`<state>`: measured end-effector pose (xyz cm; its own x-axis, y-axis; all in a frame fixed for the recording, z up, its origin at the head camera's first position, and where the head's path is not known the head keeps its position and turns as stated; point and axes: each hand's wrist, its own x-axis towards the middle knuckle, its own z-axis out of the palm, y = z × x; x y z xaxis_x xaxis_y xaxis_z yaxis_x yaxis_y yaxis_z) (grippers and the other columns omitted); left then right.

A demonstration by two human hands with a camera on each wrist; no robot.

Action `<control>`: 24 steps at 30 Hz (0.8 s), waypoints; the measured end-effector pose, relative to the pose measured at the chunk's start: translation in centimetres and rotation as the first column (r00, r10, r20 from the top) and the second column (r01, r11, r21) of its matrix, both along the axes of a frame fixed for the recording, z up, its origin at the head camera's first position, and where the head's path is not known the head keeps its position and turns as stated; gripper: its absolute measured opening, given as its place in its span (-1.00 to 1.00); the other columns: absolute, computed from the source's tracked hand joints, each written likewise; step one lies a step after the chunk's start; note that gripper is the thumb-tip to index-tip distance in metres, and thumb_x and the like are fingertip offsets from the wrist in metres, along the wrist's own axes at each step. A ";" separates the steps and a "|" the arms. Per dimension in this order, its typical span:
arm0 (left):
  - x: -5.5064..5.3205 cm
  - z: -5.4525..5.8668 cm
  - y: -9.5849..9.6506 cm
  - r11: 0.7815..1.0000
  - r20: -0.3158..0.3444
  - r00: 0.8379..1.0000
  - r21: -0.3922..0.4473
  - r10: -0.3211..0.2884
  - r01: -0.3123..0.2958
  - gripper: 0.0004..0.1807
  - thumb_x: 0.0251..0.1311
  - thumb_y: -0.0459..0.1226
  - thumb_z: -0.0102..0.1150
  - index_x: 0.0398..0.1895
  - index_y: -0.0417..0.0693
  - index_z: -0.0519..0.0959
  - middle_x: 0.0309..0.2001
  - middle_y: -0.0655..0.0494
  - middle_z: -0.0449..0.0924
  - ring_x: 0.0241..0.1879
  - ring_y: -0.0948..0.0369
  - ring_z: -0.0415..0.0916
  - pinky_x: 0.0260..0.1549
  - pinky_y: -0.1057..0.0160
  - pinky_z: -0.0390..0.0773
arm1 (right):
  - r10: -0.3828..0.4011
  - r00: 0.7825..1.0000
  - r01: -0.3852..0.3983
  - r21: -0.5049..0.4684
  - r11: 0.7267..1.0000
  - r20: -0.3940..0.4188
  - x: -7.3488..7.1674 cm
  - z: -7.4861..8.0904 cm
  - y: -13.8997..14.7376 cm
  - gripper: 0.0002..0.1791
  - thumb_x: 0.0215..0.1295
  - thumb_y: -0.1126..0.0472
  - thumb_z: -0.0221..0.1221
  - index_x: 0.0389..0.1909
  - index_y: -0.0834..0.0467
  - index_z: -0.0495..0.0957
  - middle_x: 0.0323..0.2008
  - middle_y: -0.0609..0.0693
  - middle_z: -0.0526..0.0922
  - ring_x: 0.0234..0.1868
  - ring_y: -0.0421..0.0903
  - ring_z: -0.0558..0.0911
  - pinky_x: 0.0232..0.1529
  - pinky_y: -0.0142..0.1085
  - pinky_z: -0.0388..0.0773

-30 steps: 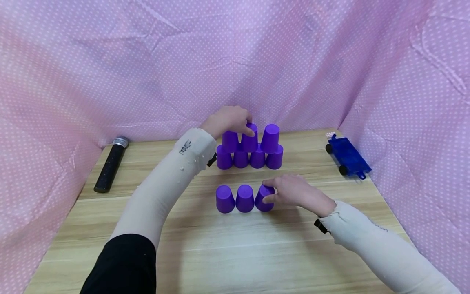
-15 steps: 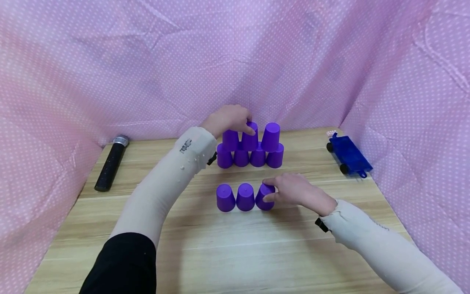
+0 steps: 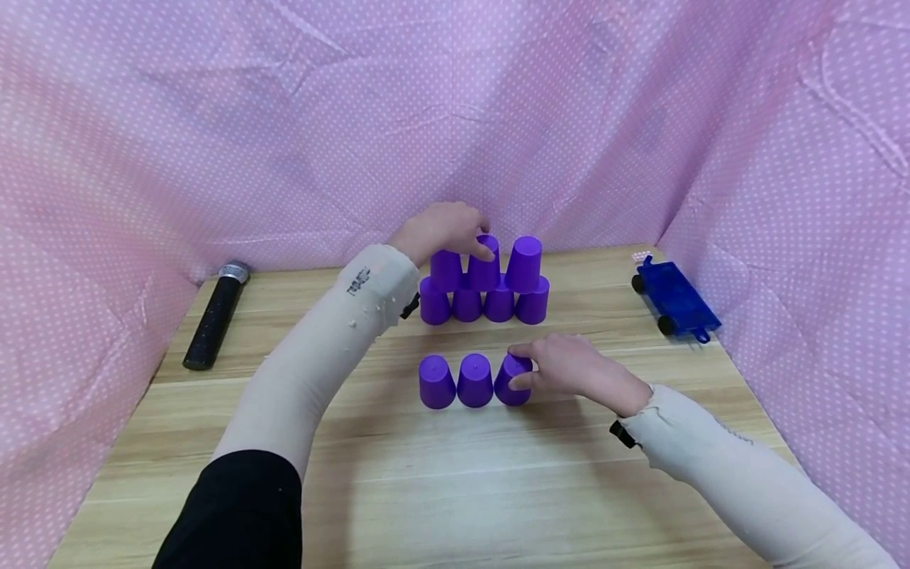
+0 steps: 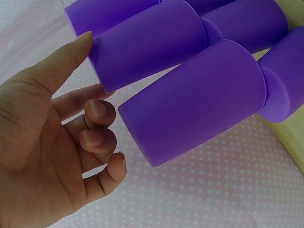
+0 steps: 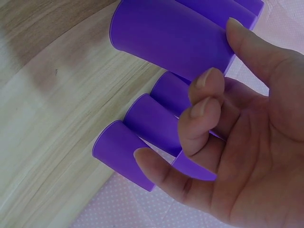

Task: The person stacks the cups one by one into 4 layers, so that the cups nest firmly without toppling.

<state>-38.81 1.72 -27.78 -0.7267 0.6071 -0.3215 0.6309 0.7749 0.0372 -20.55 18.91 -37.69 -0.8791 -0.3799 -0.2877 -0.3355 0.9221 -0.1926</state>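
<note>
Purple cups stand upside down on the table. At the back, a bottom row of several cups (image 3: 532, 302) carries three more. My left hand (image 3: 442, 229) reaches over the upper left cup (image 3: 445, 275) and pinches the upper middle cup (image 3: 483, 275) near its raised base, thumb and index finger on opposite sides in the left wrist view. The upper right cup (image 3: 524, 265) stands beside it. Nearer me, three cups form a side-by-side row. My right hand (image 3: 569, 365) pinches the rightmost front cup (image 5: 171, 38) between thumb and index finger; its other fingers are loosely bent.
A black microphone (image 3: 216, 320) with a silver head lies at the table's left edge. Along the right edge sits a blue wheeled toy cart (image 3: 675, 299). Pink dotted cloth (image 3: 341, 142) encloses the back and sides of the wooden table (image 3: 455, 490).
</note>
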 end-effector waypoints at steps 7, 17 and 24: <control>0.3 0.9 -0.8 0.999 0.018 1.000 0.036 0.023 -0.023 -0.19 0.25 0.24 0.17 0.48 0.09 0.30 0.43 0.00 0.38 0.44 -0.03 0.29 0.37 -0.09 0.31 | 0.008 1.000 -0.008 0.005 1.000 -0.012 0.0 0.0 -0.1 -0.31 0.21 -0.26 0.29 0.29 0.00 0.54 0.05 0.11 0.72 0.03 0.15 0.70 -0.20 0.13 0.60; 4.5 1.8 -3.1 0.996 -0.099 0.992 0.040 -0.076 0.080 -0.29 0.30 0.26 0.09 0.42 0.17 0.38 0.12 0.12 0.65 0.14 0.06 0.58 0.09 -0.08 0.55 | 0.000 1.000 0.000 0.013 1.000 0.004 0.0 0.3 -0.1 -0.31 0.23 -0.26 0.28 0.30 0.00 0.53 0.07 0.12 0.71 0.07 0.16 0.68 -0.20 0.09 0.60; 7.8 0.4 -5.7 0.987 -0.144 0.979 0.044 -0.145 0.153 -0.39 0.29 0.24 0.13 0.30 0.20 0.51 0.02 0.15 0.70 0.00 0.06 0.65 -0.04 -0.07 0.61 | 0.004 1.000 -0.004 0.011 1.000 0.005 0.0 0.2 0.0 -0.32 0.25 -0.26 0.26 0.31 0.01 0.53 0.06 0.11 0.72 0.06 0.15 0.69 -0.21 0.06 0.60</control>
